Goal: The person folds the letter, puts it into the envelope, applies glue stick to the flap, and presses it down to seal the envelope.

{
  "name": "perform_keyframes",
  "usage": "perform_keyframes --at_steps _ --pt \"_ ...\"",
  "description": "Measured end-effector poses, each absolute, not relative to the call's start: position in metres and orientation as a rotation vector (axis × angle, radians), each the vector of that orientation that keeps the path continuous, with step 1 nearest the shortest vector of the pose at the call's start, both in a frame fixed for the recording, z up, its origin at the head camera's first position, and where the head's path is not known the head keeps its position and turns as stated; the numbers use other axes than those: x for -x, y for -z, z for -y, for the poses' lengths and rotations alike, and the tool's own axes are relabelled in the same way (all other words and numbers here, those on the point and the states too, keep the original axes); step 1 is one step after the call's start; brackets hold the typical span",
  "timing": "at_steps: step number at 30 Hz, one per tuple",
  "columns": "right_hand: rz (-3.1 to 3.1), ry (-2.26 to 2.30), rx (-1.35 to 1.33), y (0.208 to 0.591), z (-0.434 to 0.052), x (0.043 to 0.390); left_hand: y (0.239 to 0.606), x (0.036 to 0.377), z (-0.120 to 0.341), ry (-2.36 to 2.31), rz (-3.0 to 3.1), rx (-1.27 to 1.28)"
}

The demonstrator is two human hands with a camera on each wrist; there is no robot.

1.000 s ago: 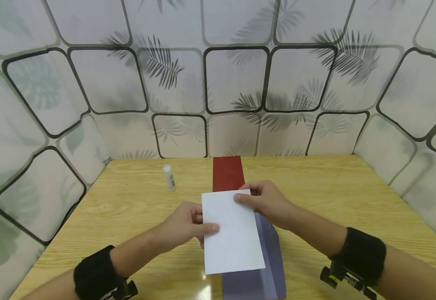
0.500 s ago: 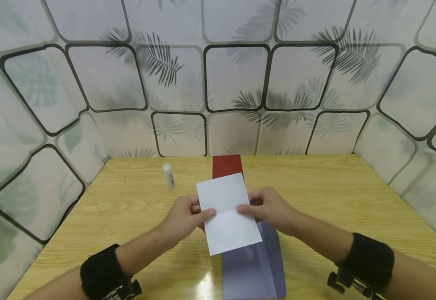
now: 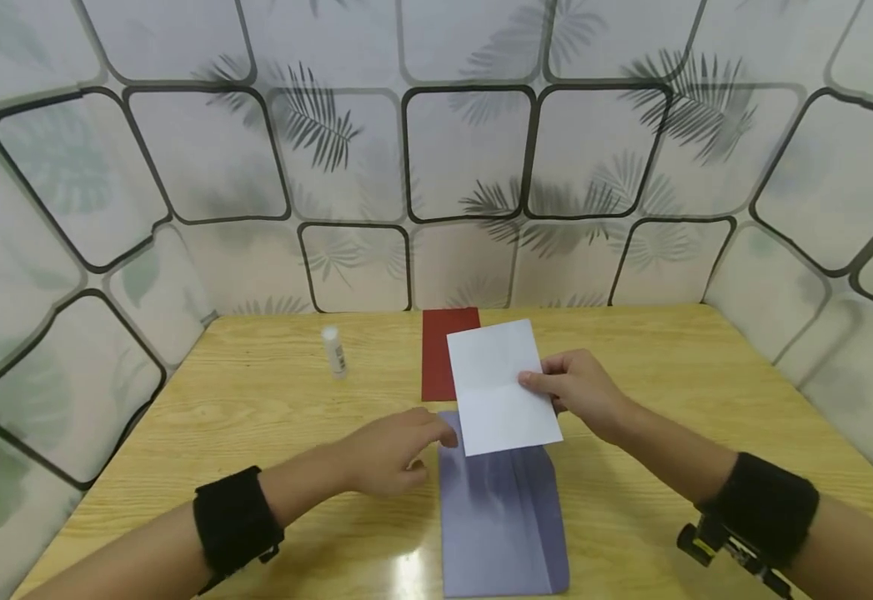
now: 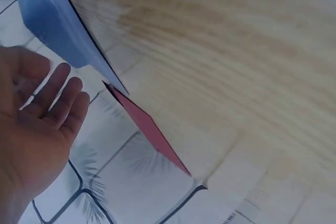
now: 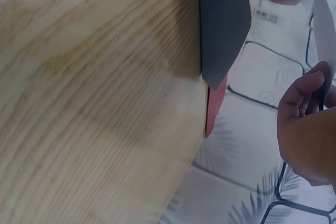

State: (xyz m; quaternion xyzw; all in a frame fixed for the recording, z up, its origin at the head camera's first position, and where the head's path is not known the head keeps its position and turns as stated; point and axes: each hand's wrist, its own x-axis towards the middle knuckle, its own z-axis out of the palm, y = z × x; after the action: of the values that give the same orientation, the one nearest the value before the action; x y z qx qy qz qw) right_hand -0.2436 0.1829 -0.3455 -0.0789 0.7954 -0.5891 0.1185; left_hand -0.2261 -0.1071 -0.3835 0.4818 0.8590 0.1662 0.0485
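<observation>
A creased sheet of white paper is pinched along its right edge by my right hand, thumb on top. In the right wrist view the paper shows nearly edge-on in that hand. Below it a purple envelope lies on the table, a flap along its right side; the paper covers part of its upper end. My left hand is over the envelope's upper left corner, fingers loosely bent and holding nothing. The left wrist view shows this hand with its palm bare, beside the envelope.
A red paper or envelope lies behind the purple one, partly hidden by the white sheet. A white glue stick stands at the back left of the wooden table. Patterned cloth walls enclose the back and sides.
Both hands held the white paper before; the left has let go and moved down toward the envelope. My right hand has carried the paper up and to the right.
</observation>
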Motion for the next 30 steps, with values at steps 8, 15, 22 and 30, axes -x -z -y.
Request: perform_keyframes --at_steps 8,15,22,30 --pt "-2.358 1.755 0.143 0.349 -0.197 0.262 0.389 0.252 0.064 0.168 -2.582 -1.780" --pt "-2.370 1.731 0.104 0.355 -0.206 0.268 0.391 0.255 0.044 0.386 -2.468 -1.732" --pt "-2.364 1.727 0.151 0.360 -0.205 0.267 0.387 0.251 0.039 0.578 -2.452 -1.740" --pt "-2.358 1.705 0.234 0.359 -0.205 0.262 0.380 0.245 0.043 0.687 -2.430 -1.709"
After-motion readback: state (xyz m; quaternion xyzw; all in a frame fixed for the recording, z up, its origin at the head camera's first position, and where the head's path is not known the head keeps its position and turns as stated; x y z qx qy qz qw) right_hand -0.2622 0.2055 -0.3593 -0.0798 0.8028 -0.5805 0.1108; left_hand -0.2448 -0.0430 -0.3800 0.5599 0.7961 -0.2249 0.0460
